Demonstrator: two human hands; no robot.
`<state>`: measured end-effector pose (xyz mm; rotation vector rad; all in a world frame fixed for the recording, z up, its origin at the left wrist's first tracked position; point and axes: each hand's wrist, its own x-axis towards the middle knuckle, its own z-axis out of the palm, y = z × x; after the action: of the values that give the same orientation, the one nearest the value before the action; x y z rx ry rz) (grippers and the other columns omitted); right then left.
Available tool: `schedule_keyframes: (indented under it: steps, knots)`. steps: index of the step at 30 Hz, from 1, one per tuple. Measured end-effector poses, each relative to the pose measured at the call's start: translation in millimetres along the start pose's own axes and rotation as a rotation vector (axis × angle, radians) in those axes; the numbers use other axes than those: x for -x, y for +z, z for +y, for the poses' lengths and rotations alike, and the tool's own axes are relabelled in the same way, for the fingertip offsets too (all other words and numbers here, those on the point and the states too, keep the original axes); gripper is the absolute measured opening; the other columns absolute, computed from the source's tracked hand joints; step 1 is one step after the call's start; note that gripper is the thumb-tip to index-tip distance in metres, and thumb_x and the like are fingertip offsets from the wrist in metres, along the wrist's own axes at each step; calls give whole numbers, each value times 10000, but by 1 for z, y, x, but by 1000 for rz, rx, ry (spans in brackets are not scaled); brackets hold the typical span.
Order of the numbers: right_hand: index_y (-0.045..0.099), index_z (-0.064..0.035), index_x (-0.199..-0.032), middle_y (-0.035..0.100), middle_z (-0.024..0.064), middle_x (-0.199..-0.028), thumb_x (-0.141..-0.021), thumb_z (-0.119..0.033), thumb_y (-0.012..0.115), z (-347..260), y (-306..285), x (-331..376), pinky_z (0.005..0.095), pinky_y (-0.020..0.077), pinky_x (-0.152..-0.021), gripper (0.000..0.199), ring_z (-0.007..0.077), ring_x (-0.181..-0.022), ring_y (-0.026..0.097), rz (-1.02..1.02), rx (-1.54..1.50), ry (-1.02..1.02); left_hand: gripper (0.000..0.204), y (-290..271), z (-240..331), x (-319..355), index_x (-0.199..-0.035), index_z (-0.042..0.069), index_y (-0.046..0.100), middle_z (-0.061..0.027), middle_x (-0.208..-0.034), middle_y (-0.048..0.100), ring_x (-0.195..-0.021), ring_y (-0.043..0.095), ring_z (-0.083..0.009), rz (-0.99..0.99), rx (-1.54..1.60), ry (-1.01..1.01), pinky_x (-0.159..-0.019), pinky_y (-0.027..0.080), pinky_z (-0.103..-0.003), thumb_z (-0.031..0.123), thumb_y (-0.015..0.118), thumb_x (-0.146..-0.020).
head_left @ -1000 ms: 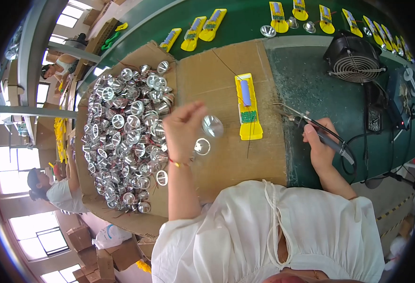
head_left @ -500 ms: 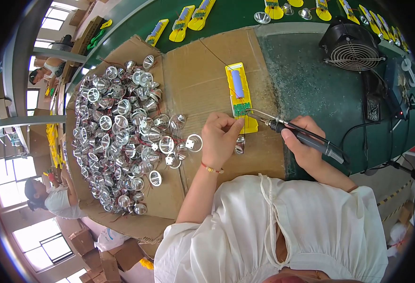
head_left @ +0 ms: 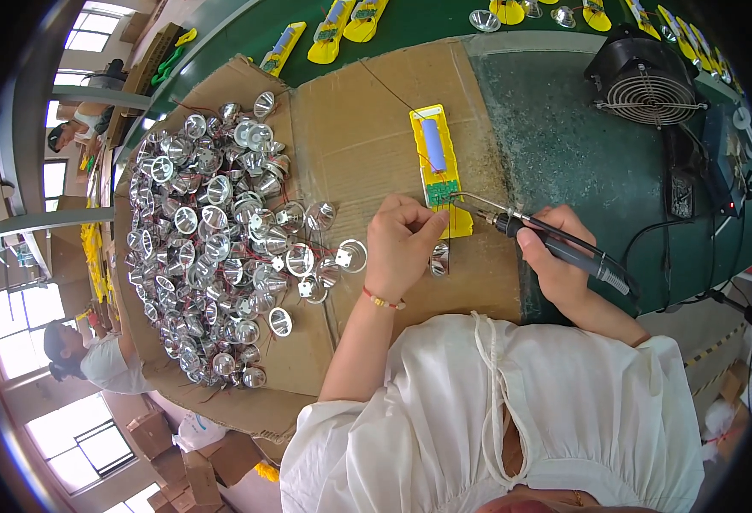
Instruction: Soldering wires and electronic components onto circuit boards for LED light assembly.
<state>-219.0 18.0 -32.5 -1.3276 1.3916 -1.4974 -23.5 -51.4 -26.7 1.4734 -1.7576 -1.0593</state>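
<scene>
Here's the left hand (head_left: 398, 248), leaning in over the cardboard sheet (head_left: 350, 111), its thumb and index fingers pressed together at the tips, right by the near end of a green circuit board (head_left: 443, 190); whether a wire is pinched in there, you can't tell. Over on the right, the right hand (head_left: 562, 261) has its fingers wrapped round the grip of a soldering iron (head_left: 594, 263), and that bent metal tip is right at the board's right-hand side, too fine to call contact!

The yellow housing (head_left: 451, 162) carrying the board sits towards the cardboard's right edge, long side running from far to near, a lilac battery cell (head_left: 433, 145) lying in its far half. Just below the left fingertips, one shiny reflector (head_left: 438, 260) sits close to the housing's near end.

And look at the cardboard's left side: a great heap of silver reflectors (head_left: 213, 244), red wires poking out, a few strays spilling towards the left wrist. At the bench (head_left: 556, 120)'s far right corner stands a black fan (head_left: 650, 94), grille facing the near edge, with a white spool (head_left: 745, 132) beside it. Beyond the bench's far edge, more yellow housings (head_left: 329, 38) line up on a green strip (head_left: 432, 30).
</scene>
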Motion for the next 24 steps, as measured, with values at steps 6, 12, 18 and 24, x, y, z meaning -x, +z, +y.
schedule_keyframes:
  steps: [6, 12, 18, 24]
  knots:
    - [538, -8, -788, 558, 12, -645, -775, -51, 654, -5, 0, 1, 202, 397, -498, 125, 42, -549, 479, 77, -152, 117, 148, -1, 1, 1, -673, -24, 633, -85, -710, 532, -591, 513, -162, 3, 13, -33, -540, 408, -285, 104, 686, -725]
    - [544, -5, -800, 560, 12, -648, -771, -53, 660, 1, -1, 1, 201, 395, -503, 128, 43, -561, 480, 59, -111, 115, 159, -1, 0, -1, -668, -19, 634, -83, -694, 530, -581, 512, -164, -18, -23, -19, -533, 404, -286, 118, 682, -734]
    - [547, -10, -802, 559, 1, -648, -772, -58, 659, -3, 1, -1, 193, 385, -495, 125, 31, -564, 472, 45, -139, 131, 159, 0, -2, -1, -686, 4, 662, -84, -690, 541, -595, 519, -173, -1, 27, -15, -547, 406, -293, 145, 672, -758]
    - [550, -16, -784, 552, -8, -640, -775, -73, 660, -5, 6, -5, 189, 382, -494, 124, 23, -562, 463, 25, -111, 179, 153, -3, 1, -3, -722, 6, 679, -67, -711, 543, -640, 511, -142, -36, 32, -79, -564, 405, -265, 144, 654, -782]
